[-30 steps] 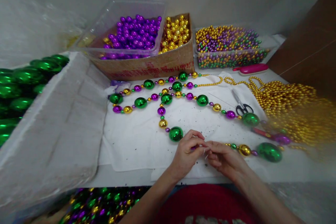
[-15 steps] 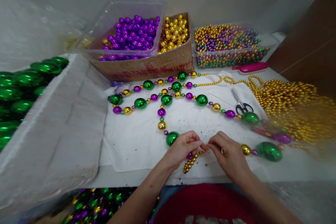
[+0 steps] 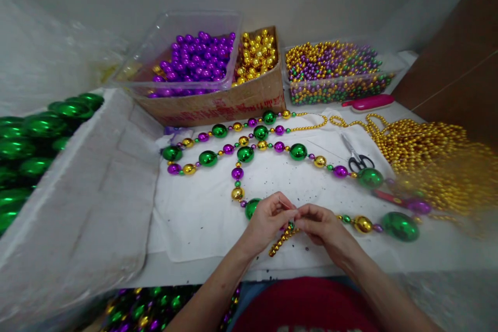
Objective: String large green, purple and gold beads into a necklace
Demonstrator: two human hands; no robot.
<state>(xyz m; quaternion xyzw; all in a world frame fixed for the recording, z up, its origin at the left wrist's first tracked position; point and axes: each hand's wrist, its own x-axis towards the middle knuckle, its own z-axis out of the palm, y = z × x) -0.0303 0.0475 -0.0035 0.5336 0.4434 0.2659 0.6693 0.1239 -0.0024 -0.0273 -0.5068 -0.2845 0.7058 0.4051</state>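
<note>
Half a second on, my right hand (image 3: 322,228) has slid toward 9 o'clock until its fingertips meet those of my left hand (image 3: 268,220); the two were a little apart before. The short gold strand (image 3: 280,242) hangs as it did, dangling toward 7 o'clock from the spot where the fingers meet.

My left thumb and forefinger are pinched together on the top of that strand. My right fingers are closed too, seemingly on the end of the beaded necklace (image 3: 298,151). The cord there is too fine to make out. From my right hand the necklace runs off toward 3 o'clock through a gold bead (image 3: 362,224) to a big green ball (image 3: 400,225). Another green ball (image 3: 251,207) sits just beside my left knuckles at 10 o'clock. The rest of the necklace loops over the white cloth (image 3: 194,212) at 12 o'clock.

Scissors (image 3: 358,158) lie on the cloth at 2 o'clock, near a heap of gold bead strings (image 3: 428,161). Farther off at 12 o'clock stand a clear tub of purple beads (image 3: 194,59), a cardboard box of gold beads (image 3: 259,54) and a tub of small mixed beads (image 3: 334,70). Large green balls (image 3: 35,135) fill a box at 9 o'clock.
</note>
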